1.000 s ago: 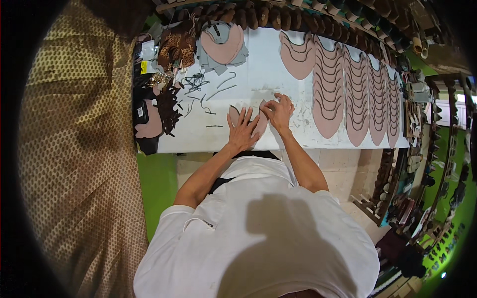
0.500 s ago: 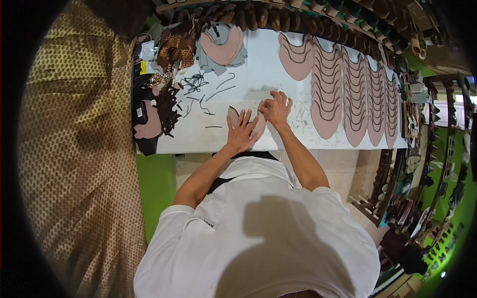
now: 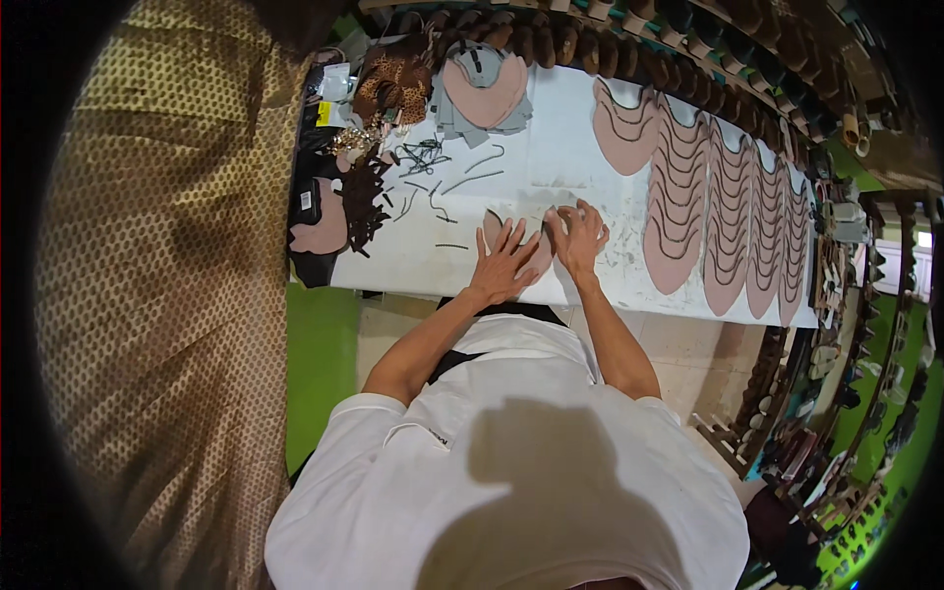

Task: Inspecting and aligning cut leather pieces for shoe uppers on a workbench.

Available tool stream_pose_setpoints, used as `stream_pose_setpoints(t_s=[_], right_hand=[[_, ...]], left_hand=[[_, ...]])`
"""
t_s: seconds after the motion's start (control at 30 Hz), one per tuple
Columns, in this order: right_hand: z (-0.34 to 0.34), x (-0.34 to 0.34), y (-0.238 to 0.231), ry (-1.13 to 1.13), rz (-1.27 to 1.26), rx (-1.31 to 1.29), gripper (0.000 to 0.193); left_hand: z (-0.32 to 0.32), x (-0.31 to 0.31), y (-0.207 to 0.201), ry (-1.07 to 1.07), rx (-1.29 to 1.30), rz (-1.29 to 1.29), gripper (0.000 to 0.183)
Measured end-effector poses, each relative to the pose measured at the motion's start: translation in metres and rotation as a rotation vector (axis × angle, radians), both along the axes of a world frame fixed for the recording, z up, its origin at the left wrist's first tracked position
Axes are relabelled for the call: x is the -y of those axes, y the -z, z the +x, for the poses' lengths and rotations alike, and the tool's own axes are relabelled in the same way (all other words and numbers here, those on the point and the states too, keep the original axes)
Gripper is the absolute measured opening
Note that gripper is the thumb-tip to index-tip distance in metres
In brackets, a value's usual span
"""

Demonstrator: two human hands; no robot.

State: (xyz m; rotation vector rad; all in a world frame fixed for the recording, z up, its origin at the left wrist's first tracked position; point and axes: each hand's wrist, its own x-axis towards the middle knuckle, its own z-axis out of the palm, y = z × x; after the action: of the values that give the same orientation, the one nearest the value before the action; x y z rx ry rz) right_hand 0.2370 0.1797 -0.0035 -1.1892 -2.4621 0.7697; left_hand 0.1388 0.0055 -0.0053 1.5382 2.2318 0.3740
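Note:
My left hand [image 3: 504,265] lies flat with its fingers spread, pressing a pink U-shaped shoe upper piece [image 3: 540,258] onto the white table near its front edge. The left tip of the piece, with a dark inner edge, shows beside my fingers; the hand covers much of the rest. At the right tip of the same piece, my right hand [image 3: 582,236] has its fingers bent, with thumb and forefinger close together on the edge. Several short dark cord strips [image 3: 474,181] lie loose on the table beyond my left hand.
Overlapping rows of pink pieces [image 3: 675,265] cover the table's right side. At the back left sits a grey stack [image 3: 457,123] topped by a pink piece [image 3: 489,105]. A dark strip pile [image 3: 366,206] lies at the left edge, by a patterned curtain [image 3: 177,295]. Shoe shelves line the back.
The view has shifted, so the table appears farther right and slightly tilted. My right hand's fingers have come down closer over the tip of the pink piece. My left hand keeps pressing it.

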Motion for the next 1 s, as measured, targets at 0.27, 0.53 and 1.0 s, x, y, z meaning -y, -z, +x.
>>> stream_pose_setpoints(t_s=[0.27,0.53,1.0], right_hand=[[0.007,0.003,-0.008,-0.008,0.076,-0.072,0.03],[0.043,-0.005,0.02,0.307,0.067,-0.127,0.033],[0.008,0.022,0.003,0.147,0.089,-0.169,0.024]], left_hand=[[-0.054,0.05,0.023,-0.515,-0.16,0.242,0.048],[-0.102,0.069,0.016,-0.564,-0.167,0.179,0.035],[-0.114,0.079,0.026,-0.58,-0.082,0.305,0.015]])
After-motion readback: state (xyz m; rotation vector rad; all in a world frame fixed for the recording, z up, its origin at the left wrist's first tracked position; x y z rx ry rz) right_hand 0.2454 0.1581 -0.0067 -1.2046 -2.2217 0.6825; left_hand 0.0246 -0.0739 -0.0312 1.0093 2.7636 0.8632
